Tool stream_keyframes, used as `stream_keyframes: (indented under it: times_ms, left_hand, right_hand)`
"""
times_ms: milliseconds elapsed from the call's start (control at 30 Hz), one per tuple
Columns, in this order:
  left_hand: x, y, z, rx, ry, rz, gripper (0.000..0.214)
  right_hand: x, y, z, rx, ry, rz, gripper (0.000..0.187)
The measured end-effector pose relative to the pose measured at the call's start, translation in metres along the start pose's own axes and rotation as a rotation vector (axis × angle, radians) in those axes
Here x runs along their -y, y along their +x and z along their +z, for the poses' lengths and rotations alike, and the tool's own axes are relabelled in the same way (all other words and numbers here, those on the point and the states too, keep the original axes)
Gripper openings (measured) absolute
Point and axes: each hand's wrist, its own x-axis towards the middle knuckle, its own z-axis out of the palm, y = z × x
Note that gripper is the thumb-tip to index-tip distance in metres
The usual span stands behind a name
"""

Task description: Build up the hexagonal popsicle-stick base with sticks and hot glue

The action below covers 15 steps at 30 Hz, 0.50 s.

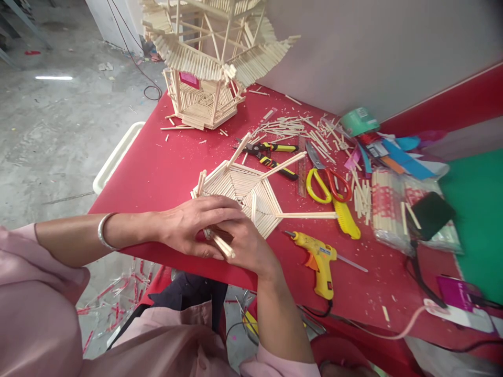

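Note:
A hexagonal base built of thin wooden sticks (239, 180) lies flat on the red table, with stick posts rising or leaning outward at its corners. At the corner nearest me, my left hand (198, 222) and my right hand (249, 243) come together around a short post of bundled sticks (223, 245). The fingers of both hands are curled about this post and overlap; some fingertips are hidden. One long post (308, 215) juts out to the right. A yellow glue gun (320, 256) lies on its side to the right of my right hand.
A stick-built pavilion model (208, 78) stands at the back. Black-and-yellow pliers (271, 154), scissors (326, 180), a yellow utility knife (346, 220) and loose sticks (288, 128) lie around the base. Packs of sticks (387, 209) and cables are at right. The table's edge (188, 264) is close.

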Motion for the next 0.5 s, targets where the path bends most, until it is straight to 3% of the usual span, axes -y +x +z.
stream_keyframes:
  times_ms: [500]
  left_hand:
    - [0.0012,-0.0019,0.0003,0.011,-0.019,-0.022,0.073]
  right_hand:
    - [0.0000,-0.0009,-0.0012,0.015,0.002,0.016,0.023]
